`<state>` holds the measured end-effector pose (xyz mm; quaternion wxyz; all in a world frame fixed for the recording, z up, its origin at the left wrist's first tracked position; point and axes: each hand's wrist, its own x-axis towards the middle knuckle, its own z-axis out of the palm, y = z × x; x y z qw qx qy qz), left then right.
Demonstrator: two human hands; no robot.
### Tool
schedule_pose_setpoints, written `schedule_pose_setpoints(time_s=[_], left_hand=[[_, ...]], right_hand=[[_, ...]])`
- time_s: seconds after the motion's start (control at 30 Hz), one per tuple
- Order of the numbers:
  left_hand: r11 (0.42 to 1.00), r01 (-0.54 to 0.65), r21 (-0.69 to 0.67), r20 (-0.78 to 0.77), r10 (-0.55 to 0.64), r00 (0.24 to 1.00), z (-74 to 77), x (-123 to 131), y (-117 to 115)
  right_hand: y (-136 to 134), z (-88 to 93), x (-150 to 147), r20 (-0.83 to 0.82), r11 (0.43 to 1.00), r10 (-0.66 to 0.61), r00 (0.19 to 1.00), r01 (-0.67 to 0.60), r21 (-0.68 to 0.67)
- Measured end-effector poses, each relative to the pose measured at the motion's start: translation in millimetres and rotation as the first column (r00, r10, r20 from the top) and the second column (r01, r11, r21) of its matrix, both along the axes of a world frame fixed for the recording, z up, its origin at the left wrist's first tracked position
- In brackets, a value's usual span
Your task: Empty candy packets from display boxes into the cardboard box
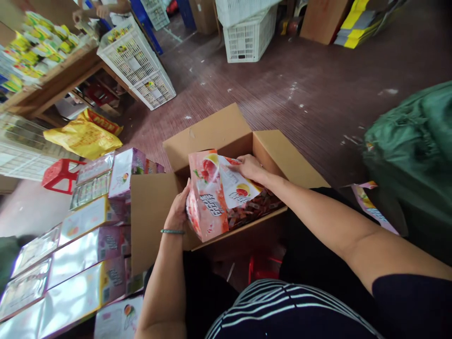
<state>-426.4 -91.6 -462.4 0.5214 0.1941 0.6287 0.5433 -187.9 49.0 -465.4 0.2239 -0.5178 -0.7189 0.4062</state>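
A printed pink-and-white fruit pack [209, 200] lies tilted over the open cardboard box [148, 207] in front of me. My left hand [178, 207] grips its left side, with most fingers hidden behind it. My right hand [250, 168] reaches into the box and grips the upper edge by the white panel [235, 181]; its fingertips are partly hidden. Many small reddish sachets [257, 207] show under the pack inside the box. Whether the pack itself is full, I cannot tell.
Stacked printed cartons [83, 259] stand at left, beside a red stool [61, 175] and a yellow bag [86, 134]. White crates [141, 61] stand by a table with yellow packets [38, 42], where another person's hands show. A green sack [413, 155] bulges at right.
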Motion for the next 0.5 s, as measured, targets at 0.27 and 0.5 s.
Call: schedule_pose_setpoints(time_s=[0.27,0.5], left_hand=[[0.993,-0.092,-0.072,-0.615,0.028,0.788,4.0,-7.4,-2.7],[0.949,-0.301,-0.092,-0.426,0.236,0.874,10.9,-15.9,-17.0]], right_hand=[[-14.6,6.9,21.3,0.438,0.884,-0.090,0.894,-0.130,0.449],[5.7,-6.8,45.4,0.371,0.897,-0.163,0.914,-0.018,0.441]])
